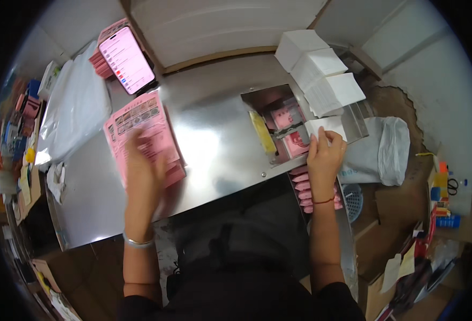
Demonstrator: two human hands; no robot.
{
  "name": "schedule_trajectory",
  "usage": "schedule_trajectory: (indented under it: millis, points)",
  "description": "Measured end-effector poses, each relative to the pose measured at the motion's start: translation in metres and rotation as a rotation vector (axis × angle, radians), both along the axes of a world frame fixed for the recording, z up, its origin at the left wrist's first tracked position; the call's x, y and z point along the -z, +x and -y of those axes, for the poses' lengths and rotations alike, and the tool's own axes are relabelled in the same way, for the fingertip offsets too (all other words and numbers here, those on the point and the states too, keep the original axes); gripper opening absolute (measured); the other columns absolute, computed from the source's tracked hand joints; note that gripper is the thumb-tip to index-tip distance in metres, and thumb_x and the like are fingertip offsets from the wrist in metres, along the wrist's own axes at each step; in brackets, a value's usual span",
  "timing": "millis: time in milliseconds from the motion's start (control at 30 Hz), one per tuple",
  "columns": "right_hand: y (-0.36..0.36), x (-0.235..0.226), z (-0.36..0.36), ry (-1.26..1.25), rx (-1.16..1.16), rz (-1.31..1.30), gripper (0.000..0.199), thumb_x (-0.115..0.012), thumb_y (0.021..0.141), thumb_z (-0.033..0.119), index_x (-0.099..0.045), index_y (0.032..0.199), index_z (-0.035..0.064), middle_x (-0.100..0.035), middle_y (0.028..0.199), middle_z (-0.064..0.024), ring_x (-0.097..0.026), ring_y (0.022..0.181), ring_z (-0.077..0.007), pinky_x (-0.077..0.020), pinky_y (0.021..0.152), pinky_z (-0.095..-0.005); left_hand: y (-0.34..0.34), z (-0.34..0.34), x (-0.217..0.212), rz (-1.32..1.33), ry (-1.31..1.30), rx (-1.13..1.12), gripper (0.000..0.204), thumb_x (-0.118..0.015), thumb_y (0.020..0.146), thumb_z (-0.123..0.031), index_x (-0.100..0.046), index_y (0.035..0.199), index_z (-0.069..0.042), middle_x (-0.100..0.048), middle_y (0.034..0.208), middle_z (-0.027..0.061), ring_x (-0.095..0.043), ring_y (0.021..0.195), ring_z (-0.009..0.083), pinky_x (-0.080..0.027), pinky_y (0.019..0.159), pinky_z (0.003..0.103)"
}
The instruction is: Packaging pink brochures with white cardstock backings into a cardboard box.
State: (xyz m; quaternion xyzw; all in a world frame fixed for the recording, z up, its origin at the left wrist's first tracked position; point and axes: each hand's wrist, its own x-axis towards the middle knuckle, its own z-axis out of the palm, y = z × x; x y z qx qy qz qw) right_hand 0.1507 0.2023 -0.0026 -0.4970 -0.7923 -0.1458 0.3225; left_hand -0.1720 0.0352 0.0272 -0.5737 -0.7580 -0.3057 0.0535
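Note:
My left hand (144,174), blurred by motion, is over a stack of flat pink printed packets (134,112) on the metal table's left part. Its fingers are stretched, the thumb stands apart, and nothing shows in its grasp. At the right, my right hand (327,155) has its fingertips closed on a white paper sheet (320,124) in front of the stacks of white paper (329,91). Beside that hand is a cut-out in the table, with pink packets (296,143) and a yellow strip (261,132) in it. Just below, a row of filled pink packets (303,185) sits in a narrow metal chute.
A lit phone (127,60) leans against more pink packets at the back left. Clear plastic sheeting (78,101) lies along the left edge, near a crumpled tissue (56,181). Right of the table are a white sack (383,152) and a blue basket (352,202).

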Motion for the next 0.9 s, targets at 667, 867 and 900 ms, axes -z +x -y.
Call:
schedule_trajectory:
  millis: [667,867,900]
  points:
    - [-0.056,-0.027,0.081,-0.311,-0.870,0.041,0.031,-0.063,0.080,0.008,-0.070,0.110,0.0110,-0.063,0.112,-0.0143,-0.058,0.108,-0.0323,-0.0416,0.097,-0.0533,0.084,-0.023,0.007,0.113,-0.174,0.363,0.055,-0.079,0.062,-0.017,-0.058,0.112,-0.007,-0.050,0.125,0.0158,-0.045,0.121,0.0358,-0.035,0.095,0.050]
    - [-0.069,-0.008,0.034,-0.324,-0.717,0.011,0.024,-0.059,0.081,0.007,-0.070,0.102,0.0022,-0.062,0.118,-0.0134,-0.056,0.111,-0.0323,-0.0434,0.096,-0.0492,0.103,-0.019,0.008,-0.016,-0.045,0.404,0.038,-0.075,0.067,-0.009,-0.061,0.103,-0.012,-0.047,0.128,0.0164,-0.039,0.129,0.0441,-0.034,0.096,0.059]
    - [-0.051,-0.003,0.020,-0.364,-0.847,-0.209,0.024,-0.061,0.080,0.006,-0.069,0.101,0.0002,-0.061,0.116,-0.0138,-0.056,0.109,-0.0325,-0.0440,0.095,-0.0469,0.107,-0.018,0.006,-0.076,-0.122,0.415,0.039,-0.075,0.068,-0.009,-0.062,0.104,-0.013,-0.046,0.130,0.0161,-0.038,0.130,0.0439,-0.034,0.096,0.061]
